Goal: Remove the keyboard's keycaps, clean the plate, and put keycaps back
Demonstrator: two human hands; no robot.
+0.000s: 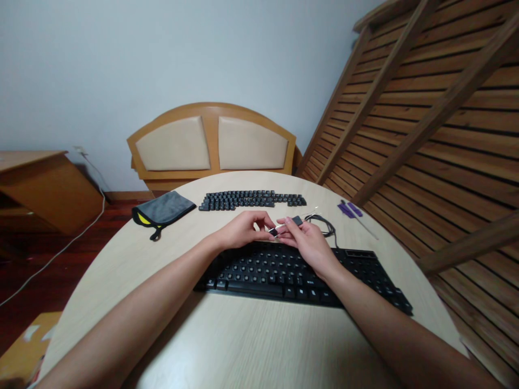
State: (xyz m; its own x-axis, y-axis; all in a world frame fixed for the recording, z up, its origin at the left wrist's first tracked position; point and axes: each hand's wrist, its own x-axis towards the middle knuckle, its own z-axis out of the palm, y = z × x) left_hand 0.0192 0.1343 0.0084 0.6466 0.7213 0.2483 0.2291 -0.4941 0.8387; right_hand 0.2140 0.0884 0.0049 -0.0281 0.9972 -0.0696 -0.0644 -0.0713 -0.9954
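A black keyboard lies on the round table below both hands, with many keycaps off and bare switches showing in its upper and middle rows. My left hand is closed in a pinch on a small black keycap above the keyboard's back edge. My right hand grips a wire keycap puller with a dark handle, its thin wires sticking out past the fingers. The puller's near end meets the keycap between the two hands. Behind them, removed black keycaps stand in rows.
A grey cloth with a yellow underside lies at the left of the table. The keyboard's coiled cable is behind my right hand. Purple strips and a thin pale stick rest near the right edge.
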